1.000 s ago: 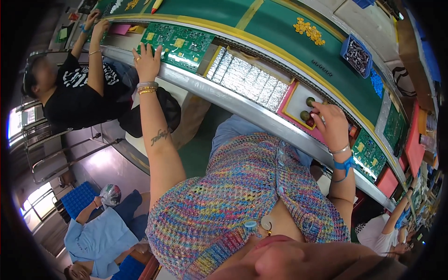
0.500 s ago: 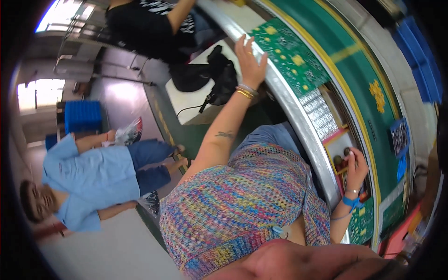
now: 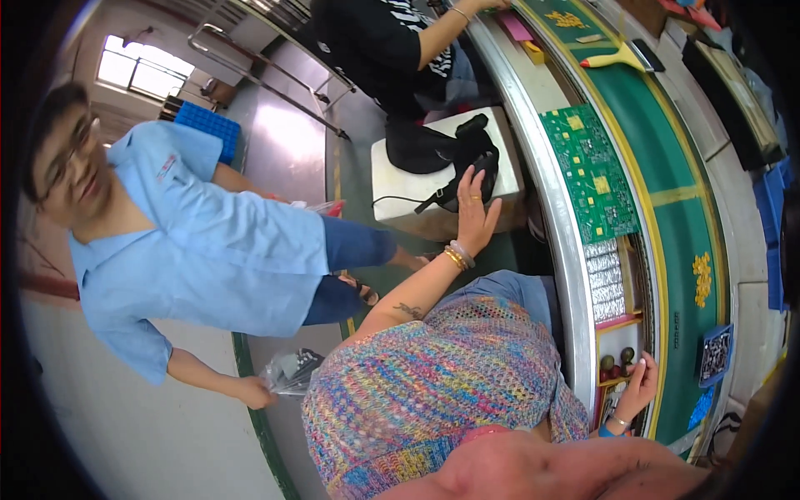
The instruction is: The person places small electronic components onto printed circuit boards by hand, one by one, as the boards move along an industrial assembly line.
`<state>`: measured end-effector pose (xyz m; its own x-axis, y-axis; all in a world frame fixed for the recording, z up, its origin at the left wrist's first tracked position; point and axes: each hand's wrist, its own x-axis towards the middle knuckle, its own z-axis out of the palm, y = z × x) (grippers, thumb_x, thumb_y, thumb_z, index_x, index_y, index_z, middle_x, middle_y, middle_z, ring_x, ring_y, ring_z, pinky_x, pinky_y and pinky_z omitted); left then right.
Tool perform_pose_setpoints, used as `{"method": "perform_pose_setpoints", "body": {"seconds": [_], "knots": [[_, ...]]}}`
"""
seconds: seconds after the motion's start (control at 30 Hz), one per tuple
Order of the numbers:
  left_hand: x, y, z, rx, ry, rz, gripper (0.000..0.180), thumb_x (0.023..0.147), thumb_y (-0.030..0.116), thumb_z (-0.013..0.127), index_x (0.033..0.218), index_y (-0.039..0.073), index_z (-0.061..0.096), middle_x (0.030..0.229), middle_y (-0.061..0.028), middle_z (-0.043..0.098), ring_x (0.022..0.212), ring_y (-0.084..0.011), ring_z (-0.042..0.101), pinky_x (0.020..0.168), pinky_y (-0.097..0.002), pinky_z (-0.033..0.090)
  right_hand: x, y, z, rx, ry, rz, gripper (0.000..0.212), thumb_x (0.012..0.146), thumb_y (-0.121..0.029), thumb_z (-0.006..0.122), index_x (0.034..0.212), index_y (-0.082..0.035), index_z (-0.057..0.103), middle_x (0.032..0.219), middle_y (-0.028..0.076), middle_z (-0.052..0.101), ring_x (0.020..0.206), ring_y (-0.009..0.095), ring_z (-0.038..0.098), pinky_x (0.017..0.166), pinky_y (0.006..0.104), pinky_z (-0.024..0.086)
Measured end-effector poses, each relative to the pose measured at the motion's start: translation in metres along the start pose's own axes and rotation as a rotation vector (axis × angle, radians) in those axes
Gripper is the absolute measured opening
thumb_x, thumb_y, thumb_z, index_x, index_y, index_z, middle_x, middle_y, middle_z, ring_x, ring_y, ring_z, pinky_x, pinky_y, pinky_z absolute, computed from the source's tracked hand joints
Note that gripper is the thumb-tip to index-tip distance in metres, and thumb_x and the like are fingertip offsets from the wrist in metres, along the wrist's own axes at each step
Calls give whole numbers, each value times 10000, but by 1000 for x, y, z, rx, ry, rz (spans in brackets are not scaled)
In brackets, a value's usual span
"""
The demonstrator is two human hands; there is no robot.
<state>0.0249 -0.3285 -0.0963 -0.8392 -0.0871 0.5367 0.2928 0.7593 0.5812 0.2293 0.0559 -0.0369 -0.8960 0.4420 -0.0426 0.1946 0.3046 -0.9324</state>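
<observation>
Left hand (image 3: 473,208) hangs open, fingers spread, off the worktop (image 3: 560,242) rim near the green circuit board (image 3: 590,171); right hand (image 3: 637,385), grip loose and holding nothing, touches the small tray of dark round parts (image 3: 615,364).

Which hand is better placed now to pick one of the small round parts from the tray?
Right hand: it rests beside the round parts. Left hand is raised, away from them.
</observation>
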Motion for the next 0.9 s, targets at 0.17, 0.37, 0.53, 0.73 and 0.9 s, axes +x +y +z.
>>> {"method": "perform_pose_setpoints", "body": {"seconds": [0.17, 0.37, 0.53, 0.73, 0.9], "knots": [[7, 21, -3, -45, -9, -26, 589, 852, 171, 572, 1359, 27, 309, 1405, -201, 267, 1287, -371, 285, 1073, -429, 231, 1, 1, -4, -3, -9, 20, 189, 926, -68, 491, 1057, 18, 596, 720, 14, 548, 658, 76, 485, 625, 220, 414], [15, 37, 7, -155, -75, -27, 558, 837, 129, 586, 1332, 23, 350, 1404, -197, 275, 1291, -356, 289, 1073, -413, 237, 0, 1, -7, 48, 6, 12, 191, 925, -64, 496, 1064, 25, 591, 725, 13, 539, 658, 70, 478, 615, 216, 407], [-9, 32, -19, -206, 44, -234, 560, 827, 102, 596, 1327, 26, 355, 1388, -185, 302, 1272, -335, 326, 1043, -395, 292, -1, 7, -2, -4, 35, -6, 218, 935, -109, 497, 1070, 35, 589, 717, 27, 543, 662, 89, 496, 606, 236, 417], [-9, 38, -98, 106, 200, -74, 591, 782, 94, 616, 1319, 40, 375, 1364, -176, 343, 1242, -347, 363, 1006, -413, 345, -1, -6, 7, 55, -66, -57, 220, 941, -105, 486, 1075, 35, 589, 712, 35, 543, 670, 103, 503, 638, 243, 433], [66, 147, -190, 290, 135, 638, 431, 768, 133, 623, 1188, 115, 525, 1302, -164, 419, 1173, -336, 437, 960, -433, 402, -1, 15, 3, -57, -59, -41, 230, 952, -125, 478, 1088, 23, 590, 718, 26, 533, 657, 93, 472, 601, 239, 415]]}}
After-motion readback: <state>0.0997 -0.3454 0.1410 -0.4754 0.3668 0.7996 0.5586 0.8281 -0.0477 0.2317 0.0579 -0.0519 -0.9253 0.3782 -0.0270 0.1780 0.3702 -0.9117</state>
